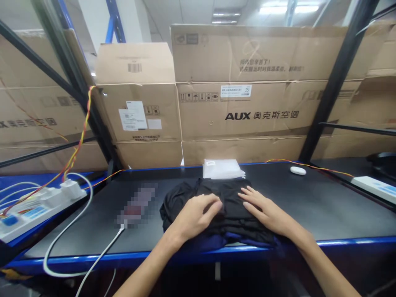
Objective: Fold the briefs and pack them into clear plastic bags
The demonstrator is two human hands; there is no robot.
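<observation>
A folded pile of black garments (230, 206) lies at the front middle of the bench, with dark blue cloth (213, 241) showing along its lower edge. My left hand (198, 214) rests on the pile, its fingers curled toward the thumb around a bit of the black fabric; the fingertips are partly hidden. On the right part of the pile, my right hand (262, 208) lies flat with the fingers spread. Just behind the garments sits a stack of whitish plastic bags (222, 168).
A blurred-out phone-like object (137, 204) with a white cable (102, 255) lies at left. Power strips (40, 206) stand at both sides. A small white case (298, 170) is at the back right. Cardboard sheets (247, 136) and black posts (337, 82) rise behind the black bench (309, 206).
</observation>
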